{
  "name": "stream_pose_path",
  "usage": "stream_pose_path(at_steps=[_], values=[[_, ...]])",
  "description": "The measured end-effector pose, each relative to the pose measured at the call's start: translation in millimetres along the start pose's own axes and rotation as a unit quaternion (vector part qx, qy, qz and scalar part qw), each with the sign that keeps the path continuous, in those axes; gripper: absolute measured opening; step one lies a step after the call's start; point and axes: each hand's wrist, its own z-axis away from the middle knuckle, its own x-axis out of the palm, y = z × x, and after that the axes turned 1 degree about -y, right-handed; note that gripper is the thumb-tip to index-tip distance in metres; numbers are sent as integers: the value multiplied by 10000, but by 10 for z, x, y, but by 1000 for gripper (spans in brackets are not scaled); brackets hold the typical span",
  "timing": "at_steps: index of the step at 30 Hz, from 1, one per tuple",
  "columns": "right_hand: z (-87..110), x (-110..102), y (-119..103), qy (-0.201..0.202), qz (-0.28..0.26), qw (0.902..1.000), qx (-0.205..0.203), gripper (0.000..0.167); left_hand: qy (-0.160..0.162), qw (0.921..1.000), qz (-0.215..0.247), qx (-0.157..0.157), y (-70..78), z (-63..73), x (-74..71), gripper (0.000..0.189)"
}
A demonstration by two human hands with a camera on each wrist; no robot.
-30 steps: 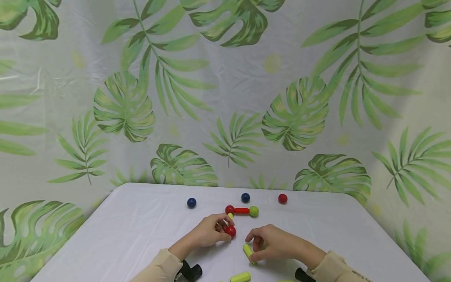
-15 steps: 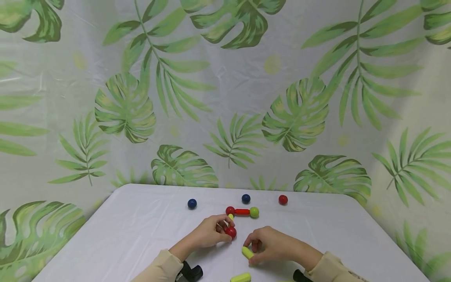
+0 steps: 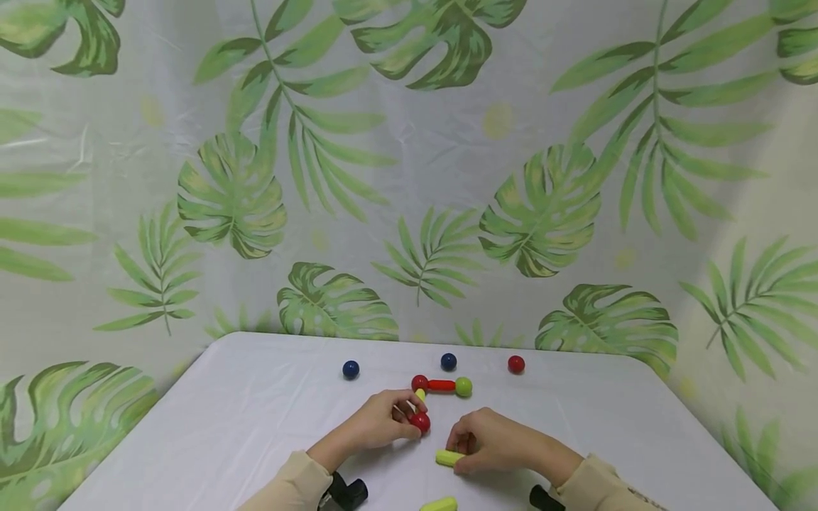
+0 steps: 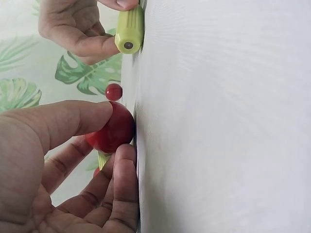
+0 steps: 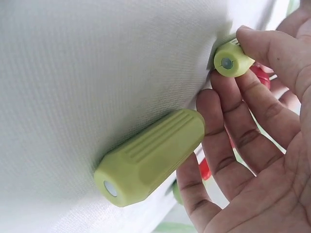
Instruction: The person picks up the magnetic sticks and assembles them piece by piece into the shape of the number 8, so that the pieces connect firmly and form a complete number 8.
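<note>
While the left grip [image 3: 383, 420] holds the nearest red ball [image 3: 420, 424], right grip [image 3: 495, 441] pinches a lime rod [image 3: 446, 458] near that ball; likely joining step, next needs end alignment.

I see the nearer red ball [image 4: 116, 128] as smooth and glossy, painted wood or plastic, I can't tell which from over here; the dark blue balls [image 3: 351, 369] shine too. My feed shows matt, plastic-looking yellow-green sticks [image 5: 153, 156], grooved lengthwise, a smooth metallic-looking disc [image 5: 111, 188] in the end. The white table cover [image 5: 97, 73] has a fine matt weave; the leaf-print backdrop [image 3: 441, 156] gleams, creased like plastic sheeting
</note>
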Motion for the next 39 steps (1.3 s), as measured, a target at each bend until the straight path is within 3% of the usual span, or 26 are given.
stream_pose_path(at_steps=[21,39], values=[[-172,-192,58,377,173,9990,195,13,-52,9999,-32,-81,-8,1,-47,26],[-280,-229,70,482,229,9986,3,14,-63,10000,-56,-38,-22,-3,-36,26]])
